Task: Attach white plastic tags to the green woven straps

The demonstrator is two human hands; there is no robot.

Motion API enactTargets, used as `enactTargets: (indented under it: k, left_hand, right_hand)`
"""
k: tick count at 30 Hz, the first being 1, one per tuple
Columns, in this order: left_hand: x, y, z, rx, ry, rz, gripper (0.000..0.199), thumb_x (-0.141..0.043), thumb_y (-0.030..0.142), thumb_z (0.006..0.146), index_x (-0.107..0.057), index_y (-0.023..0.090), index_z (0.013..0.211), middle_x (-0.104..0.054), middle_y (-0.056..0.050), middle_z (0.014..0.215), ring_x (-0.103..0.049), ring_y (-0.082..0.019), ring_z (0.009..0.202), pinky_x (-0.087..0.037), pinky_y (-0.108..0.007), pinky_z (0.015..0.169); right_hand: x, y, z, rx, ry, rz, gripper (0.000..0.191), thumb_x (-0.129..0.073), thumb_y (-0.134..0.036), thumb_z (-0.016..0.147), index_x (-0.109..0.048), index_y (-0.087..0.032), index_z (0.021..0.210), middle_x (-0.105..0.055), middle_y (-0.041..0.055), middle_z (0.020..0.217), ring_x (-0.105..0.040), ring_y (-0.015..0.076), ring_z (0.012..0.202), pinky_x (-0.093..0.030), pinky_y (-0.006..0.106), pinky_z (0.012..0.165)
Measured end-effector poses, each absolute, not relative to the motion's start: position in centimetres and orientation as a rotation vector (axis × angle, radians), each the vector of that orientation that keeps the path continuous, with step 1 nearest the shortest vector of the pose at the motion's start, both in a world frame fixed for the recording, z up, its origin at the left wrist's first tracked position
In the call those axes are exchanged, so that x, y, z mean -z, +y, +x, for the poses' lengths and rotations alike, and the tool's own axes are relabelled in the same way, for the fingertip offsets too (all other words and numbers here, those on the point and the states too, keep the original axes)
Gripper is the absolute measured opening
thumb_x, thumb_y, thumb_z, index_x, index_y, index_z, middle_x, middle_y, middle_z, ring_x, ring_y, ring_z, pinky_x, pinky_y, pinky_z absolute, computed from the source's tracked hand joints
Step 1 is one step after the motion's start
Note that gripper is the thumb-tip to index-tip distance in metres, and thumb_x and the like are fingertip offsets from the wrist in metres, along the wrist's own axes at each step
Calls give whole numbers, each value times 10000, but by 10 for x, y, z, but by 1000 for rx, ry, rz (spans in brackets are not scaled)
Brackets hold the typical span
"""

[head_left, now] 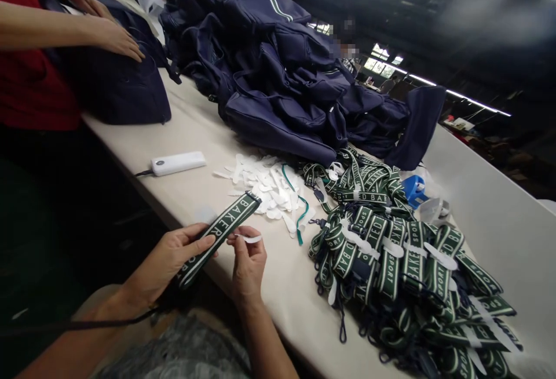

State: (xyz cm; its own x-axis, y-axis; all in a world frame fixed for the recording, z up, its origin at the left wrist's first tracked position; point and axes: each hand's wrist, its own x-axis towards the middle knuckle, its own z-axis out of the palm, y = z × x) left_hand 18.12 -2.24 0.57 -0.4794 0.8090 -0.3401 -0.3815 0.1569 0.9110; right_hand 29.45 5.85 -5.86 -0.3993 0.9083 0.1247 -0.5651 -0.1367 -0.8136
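My left hand point(176, 260) grips a folded green-and-white lettered strap point(225, 222) near the table's front edge. Its far end points up and to the right, over the table. Close beside it, my right hand point(248, 263) pinches a small white paper-like strip point(249, 239) between thumb and fingers. The strip's other end is hidden behind the strap and fingers. Just beyond lies a loose pile of similar white strips point(271, 185), with a thin green ribbon point(299, 211) across it. Many folded straps point(391, 263), banded with white strips, are heaped to the right.
Navy bags point(278, 77) form a tall heap at the back. A white corded device point(178, 162) lies on the table point(191, 112) at left. A blue tape dispenser-like object point(414, 190) sits behind the straps. At upper left, a co-worker's hand point(115, 37) rests on a navy bag point(125, 89).
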Motion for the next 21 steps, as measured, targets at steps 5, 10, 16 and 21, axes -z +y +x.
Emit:
enactTargets:
  k: [5, 10, 16, 21]
  left_hand:
    - [13, -16, 180, -1435, 1399, 412, 465, -875, 365, 694, -745, 215, 1114, -749, -12, 842, -634, -110, 672, -495, -131, 580]
    - [43, -9, 177, -1275, 1434, 407, 500, -881, 419, 655, -748, 187, 1078, -763, -41, 835, -662, -149, 666, -509, -178, 582]
    - [63, -1, 184, -1118, 1615, 787, 457, -830, 498, 650, -793, 185, 980, -780, -81, 1032, -690, -315, 1026, -543, -309, 882]
    - [65, 1, 184, -947, 1822, 1062, 435, -693, 532, 759, -786, 217, 1044, -772, -69, 1085, -683, -326, 1074, -495, -326, 964]
  right_hand:
    - [66, 61, 318, -1308, -1491, -480, 147, -593, -191, 959, -699, -204, 1061, -695, 67, 1005, -672, 185, 957, -549, 349, 886]
    - [84, 73, 342, -1329, -1685, -459, 213, -527, -213, 994, -692, -222, 1128, -718, 56, 948, -692, 147, 781, -585, 294, 770]
    - [84, 87, 352, -1141, -2048, -631, 222, -556, -290, 975, -773, -280, 1019, -638, 80, 1300, -659, 166, 885, -546, 329, 865]
    - [85, 94, 331, -1395, -1875, -691, 176, -619, -305, 932, -788, -261, 955, -729, 66, 1109, -679, 194, 1012, -514, 334, 951]
